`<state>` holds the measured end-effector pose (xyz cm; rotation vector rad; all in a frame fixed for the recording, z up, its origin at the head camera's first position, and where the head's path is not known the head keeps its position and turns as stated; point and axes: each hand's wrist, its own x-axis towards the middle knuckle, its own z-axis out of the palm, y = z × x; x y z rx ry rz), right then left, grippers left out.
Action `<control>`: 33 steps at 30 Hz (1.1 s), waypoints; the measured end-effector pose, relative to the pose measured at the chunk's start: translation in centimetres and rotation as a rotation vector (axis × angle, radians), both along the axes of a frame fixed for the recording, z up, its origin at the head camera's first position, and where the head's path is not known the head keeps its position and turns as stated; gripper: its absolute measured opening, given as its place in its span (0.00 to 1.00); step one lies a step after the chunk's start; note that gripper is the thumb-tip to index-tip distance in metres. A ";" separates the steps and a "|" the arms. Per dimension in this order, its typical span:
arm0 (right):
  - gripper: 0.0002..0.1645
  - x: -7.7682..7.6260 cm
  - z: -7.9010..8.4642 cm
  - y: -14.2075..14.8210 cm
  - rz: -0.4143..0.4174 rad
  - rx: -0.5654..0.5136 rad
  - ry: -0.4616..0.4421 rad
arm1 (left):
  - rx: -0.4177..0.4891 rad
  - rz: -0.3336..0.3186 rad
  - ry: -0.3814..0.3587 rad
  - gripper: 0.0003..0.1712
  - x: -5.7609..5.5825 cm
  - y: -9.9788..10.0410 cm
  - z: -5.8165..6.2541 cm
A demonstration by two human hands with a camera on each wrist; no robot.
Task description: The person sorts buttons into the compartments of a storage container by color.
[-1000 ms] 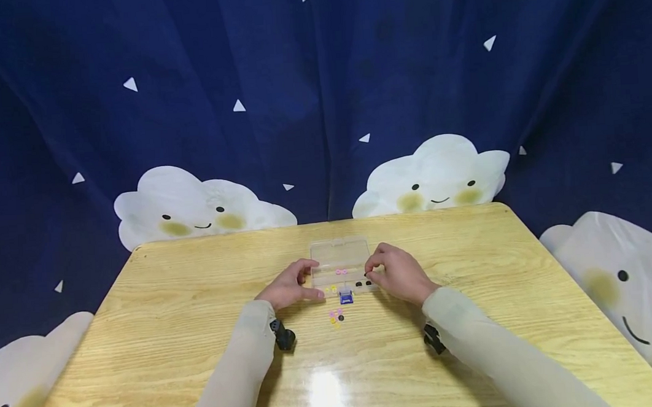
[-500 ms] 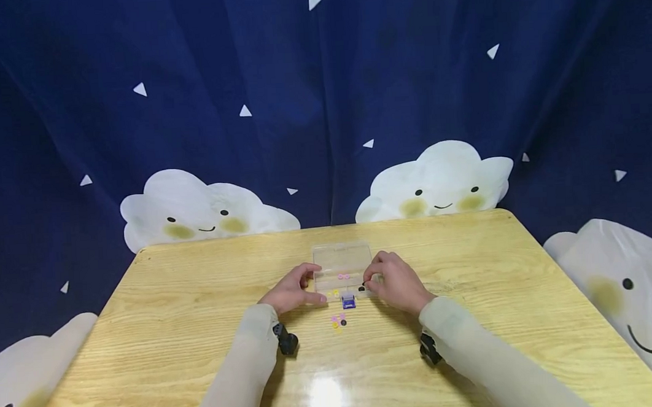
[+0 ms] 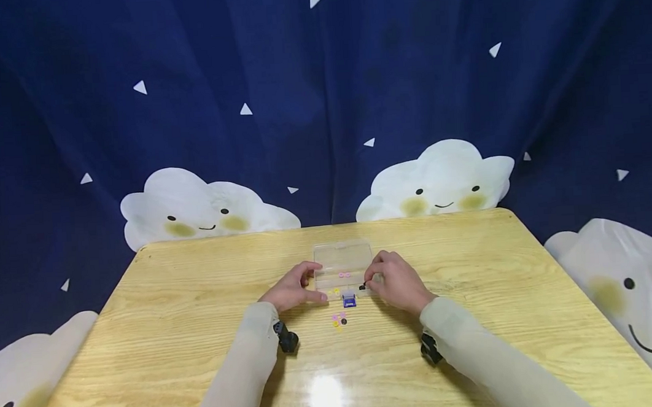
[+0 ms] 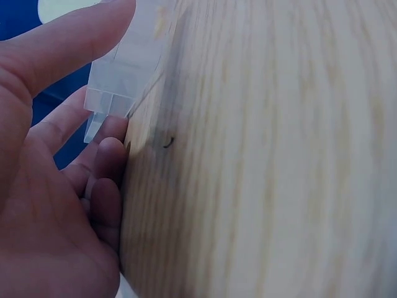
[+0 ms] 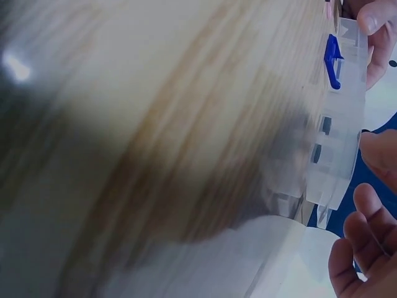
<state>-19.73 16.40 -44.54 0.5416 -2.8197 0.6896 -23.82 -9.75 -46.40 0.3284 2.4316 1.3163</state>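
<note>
A clear plastic box [image 3: 330, 279] with compartments stands with its lid [image 3: 342, 255] raised at the back. My left hand [image 3: 294, 288] holds the box's left end, thumb at the front and fingers around the side. My right hand [image 3: 399, 282] is over the right end, thumb and forefinger pinching a small black disc [image 5: 365, 131] close above the front right compartment. Another black disc [image 3: 362, 287] lies in that compartment. Pink discs [image 3: 344, 275] sit in the back row and a yellow disc [image 3: 336, 291] at the front left. A blue latch [image 3: 349, 302] hangs at the front.
In front of the box, loose pink, yellow and black discs [image 3: 344, 321] lie in a small cluster on the wooden table [image 3: 200, 345]. A dark blue curtain [image 3: 297, 76] with cloud prints hangs behind the table's far edge.
My right hand has lowered slightly towards the front right compartment, its fingers now covering part of it. My left hand keeps its place on the box. The head view has shifted a little.
</note>
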 end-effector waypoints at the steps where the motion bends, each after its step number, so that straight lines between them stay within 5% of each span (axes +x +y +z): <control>1: 0.04 0.0 0.0 0.1 -0.002 0.001 -0.005 | -0.003 0.002 -0.002 0.42 0.0 0.0 0.0; 33: 0.05 -0.7 -0.1 0.1 -0.070 -0.109 -0.052 | 0.005 -0.006 -0.023 0.43 0.0 -0.2 0.3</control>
